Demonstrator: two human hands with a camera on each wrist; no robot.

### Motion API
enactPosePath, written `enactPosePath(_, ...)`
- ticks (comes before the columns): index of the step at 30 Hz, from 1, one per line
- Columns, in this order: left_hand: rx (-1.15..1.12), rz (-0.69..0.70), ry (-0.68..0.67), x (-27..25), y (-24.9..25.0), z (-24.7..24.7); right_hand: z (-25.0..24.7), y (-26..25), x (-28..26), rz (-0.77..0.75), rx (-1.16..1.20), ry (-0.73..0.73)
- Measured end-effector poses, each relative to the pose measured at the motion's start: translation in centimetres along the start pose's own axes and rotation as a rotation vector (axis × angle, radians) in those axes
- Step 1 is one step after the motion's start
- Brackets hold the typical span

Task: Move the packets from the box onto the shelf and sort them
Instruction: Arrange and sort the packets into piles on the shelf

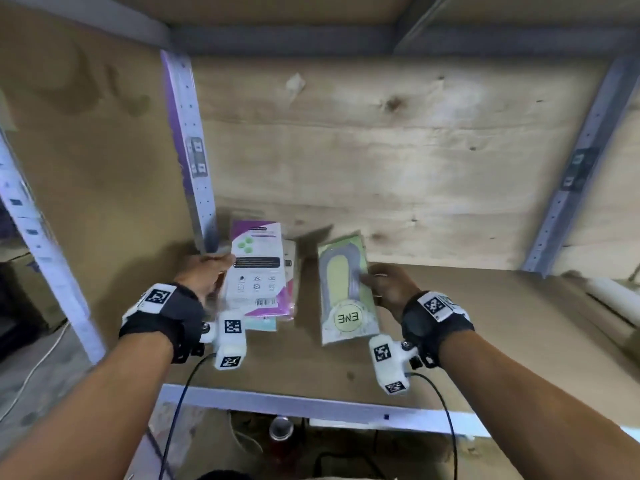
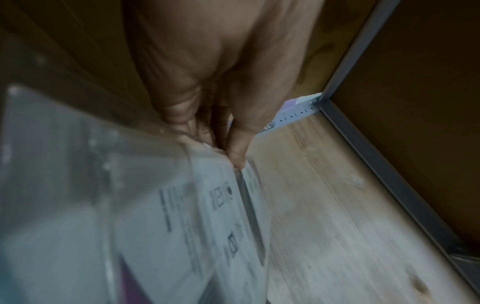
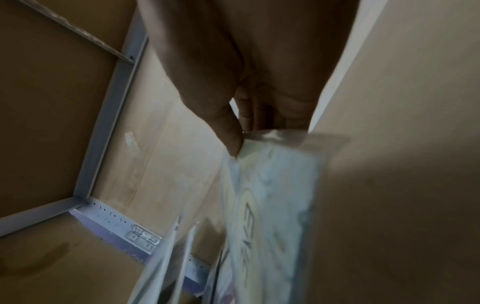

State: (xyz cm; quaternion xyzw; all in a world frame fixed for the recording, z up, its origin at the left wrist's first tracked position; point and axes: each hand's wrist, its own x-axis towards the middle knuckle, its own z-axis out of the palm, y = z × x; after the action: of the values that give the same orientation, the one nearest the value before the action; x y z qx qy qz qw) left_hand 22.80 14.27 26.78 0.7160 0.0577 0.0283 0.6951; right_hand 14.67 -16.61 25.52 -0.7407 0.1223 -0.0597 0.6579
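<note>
Fingers pinch green packet edge, beside stack.

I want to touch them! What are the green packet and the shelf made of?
The green packet, pinched by the right hand, looks like printed card inside a clear, shiny plastic sleeve: the right wrist view shows a see-through glossy edge. The shelf looks like dull brown pressed board with a pale metal rim; its back panel shows wood grain and knots, probably plywood.

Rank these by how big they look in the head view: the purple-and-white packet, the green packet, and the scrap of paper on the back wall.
1-2. purple-and-white packet and green packet: look alike, unranked.
3. scrap of paper: clearly smallest, though farther away.
</note>
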Motion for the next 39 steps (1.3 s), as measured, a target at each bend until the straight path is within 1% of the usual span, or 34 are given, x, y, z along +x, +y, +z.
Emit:
enactPosePath(3, 0.017, -0.023, 0.032, 4.0, -0.4, -0.8, 2.8, -0.6, 2.6, 0.041, 0.059, -0.057)
enactPosePath(6, 0.059, -0.015, 0.054, 7.1, -0.9, -1.3, 5.5, -1.0, 5.4, 0.061, 0.109, -0.094)
enactPosePath(10, 0.128, -0.043, 0.105, 11.4, -2.4, -2.2, 9.4, -1.2, 9.3, 0.076, 0.157, -0.116)
enactPosePath(12, 0.158, -0.042, 0.124, 12.9, -3.1, -2.5, 11.1, -0.7, 10.8, 0.095, 0.159, -0.103)
enactPosePath(14, 0.177, -0.055, 0.152, 14.2, -3.6, -2.7, 12.4, -0.2, 12.2, 0.108, 0.106, -0.084)
enactPosePath(16, 0.225, -0.075, 0.168, 14.8, -3.9, -2.8, 13.3, 0.3, 13.3, 0.094, -0.054, -0.053)
enactPosePath(17, 0.26, -0.091, 0.172, 14.8, -3.9, -2.7, 13.6, 0.5, 13.7, 0.076, -0.14, -0.023)
enactPosePath(19, 0.359, -0.092, 0.184, 14.7, -3.6, -2.5, 13.9, 0.5, 14.2, 0.06, -0.236, 0.028)
enactPosePath(21, 0.45, -0.066, 0.18, 14.6, -3.2, -2.3, 14.2, 0.4, 14.2, 0.064, -0.319, -0.003)
enactPosePath(23, 0.497, -0.03, 0.129, 14.4, -3.0, -1.8, 14.4, 0.7, 13.7, 0.038, -0.471, -0.063)
enactPosePath(26, 0.536, -0.02, 0.059, 13.7, -2.9, -1.3, 14.6, 1.8, 13.4, -0.002, -0.612, -0.055)
enactPosePath(29, 0.686, -0.042, -0.012, 12.8, -2.5, -1.3, 14.2, 2.5, 13.0, 0.021, -0.564, -0.026)
enactPosePath(31, 0.808, -0.007, -0.009, 12.1, -2.1, -1.4, 13.6, 2.5, 12.5, 0.048, -0.502, -0.021)
enactPosePath(33, 0.851, 0.078, -0.006, 11.3, -1.4, -1.0, 12.6, 2.4, 11.8, 0.076, -0.452, -0.018)
enactPosePath(36, 0.911, 0.238, -0.003, 8.8, 0.1, 0.4, 10.7, 2.0, 10.7, 0.041, -0.416, -0.014)
enactPosePath(39, 0.937, 0.369, 0.008, 5.3, 1.6, 2.6, 8.4, 1.4, 8.5, 0.014, -0.323, -0.052)
